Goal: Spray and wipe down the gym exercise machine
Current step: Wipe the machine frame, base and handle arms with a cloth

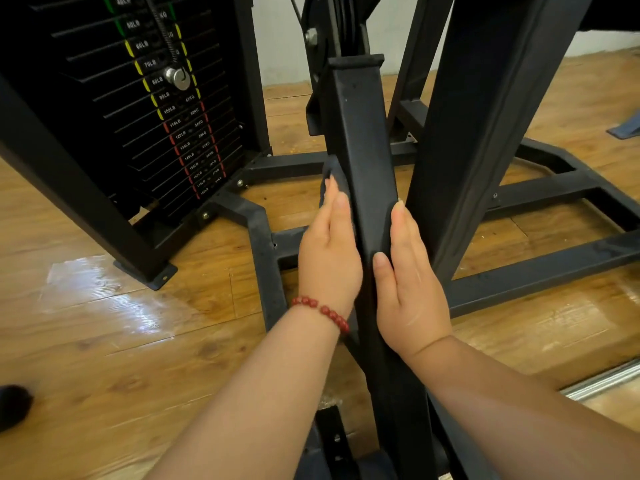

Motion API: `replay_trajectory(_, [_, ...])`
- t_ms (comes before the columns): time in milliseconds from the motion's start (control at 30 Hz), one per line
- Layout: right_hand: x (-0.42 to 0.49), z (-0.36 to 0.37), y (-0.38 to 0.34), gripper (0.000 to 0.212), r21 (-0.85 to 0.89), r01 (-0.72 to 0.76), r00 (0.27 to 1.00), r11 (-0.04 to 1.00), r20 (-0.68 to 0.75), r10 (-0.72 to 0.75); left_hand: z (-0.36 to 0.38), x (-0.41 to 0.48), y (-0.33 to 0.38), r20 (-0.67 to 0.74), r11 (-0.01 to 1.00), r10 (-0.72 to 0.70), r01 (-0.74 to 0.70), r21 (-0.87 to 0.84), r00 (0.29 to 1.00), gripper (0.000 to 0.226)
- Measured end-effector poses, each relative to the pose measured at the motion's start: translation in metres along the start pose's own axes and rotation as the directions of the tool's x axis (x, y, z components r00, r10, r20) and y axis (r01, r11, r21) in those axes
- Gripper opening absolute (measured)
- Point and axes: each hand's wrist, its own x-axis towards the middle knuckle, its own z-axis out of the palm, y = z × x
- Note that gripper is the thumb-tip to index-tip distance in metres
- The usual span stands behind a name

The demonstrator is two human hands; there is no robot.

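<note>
A black square steel post [360, 133] of the gym machine rises in the middle of the view. My left hand [329, 261], with a red bead bracelet at the wrist, lies with straight fingers along the post's left face and presses a dark cloth [331, 169] against it. My right hand [410, 282] lies flat along the post's right side, its thumb resting on the front face. No spray bottle is in view.
A weight stack [166, 109] with a silver selector pin [178, 77] stands at the left. A thick slanted beam [485, 116] is right of the post. Base rails [536, 271] cross the wooden floor, which has a wet sheen [104, 289]. A dark object [14, 407] lies bottom left.
</note>
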Motion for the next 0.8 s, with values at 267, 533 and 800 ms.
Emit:
replay_trajectory(267, [0.001,0.001,0.001,0.055,-0.01,-0.002,1.0,1.0,-0.003,0.001,-0.002,-0.032,-0.007,0.081,0.999,0.013,-0.009,-0.052,0.997,0.06])
replay_trajectory(533, [0.0,0.001,0.0,0.055,-0.022,-0.01,1.0,1.0,-0.01,0.01,0.002,0.02,-0.007,-0.036,0.997,0.072,-0.071,0.022,0.997,0.042])
replay_trajectory(800, [0.001,0.002,0.002,0.056,-0.017,-0.009,1.0,1.0,-0.013,0.009,-0.001,-0.032,-0.008,0.058,0.995,-0.011,0.017,-0.1,0.998,0.044])
